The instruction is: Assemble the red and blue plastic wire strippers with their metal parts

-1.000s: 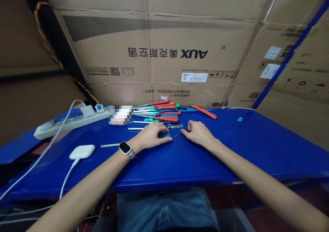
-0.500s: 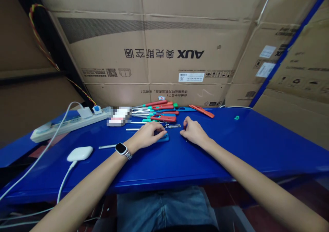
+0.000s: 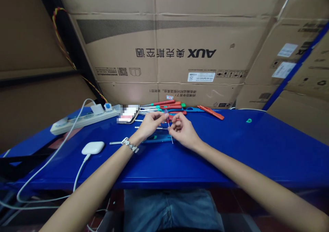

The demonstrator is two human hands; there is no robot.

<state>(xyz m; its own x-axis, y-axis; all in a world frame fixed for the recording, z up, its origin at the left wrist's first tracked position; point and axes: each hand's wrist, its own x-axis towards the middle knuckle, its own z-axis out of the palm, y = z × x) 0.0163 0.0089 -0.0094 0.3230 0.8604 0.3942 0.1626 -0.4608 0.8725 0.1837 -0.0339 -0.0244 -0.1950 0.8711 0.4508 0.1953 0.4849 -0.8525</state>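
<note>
Steel shaft (image 3: 170, 136), thin, pinched upright-ish in the right hand (image 3: 183, 132); fingers closed round it. Left hand (image 3: 151, 122) just beside, fingertips nipped on a small handle piece (image 3: 166, 114) at the shaft's top end. Both raised off the blue table (image 3: 231, 146). Joining looks underway, not seated. Red and green screwdrivers (image 3: 167, 106) lie beyond the fingertips; loose shafts (image 3: 115, 143) near the left wrist.
</note>
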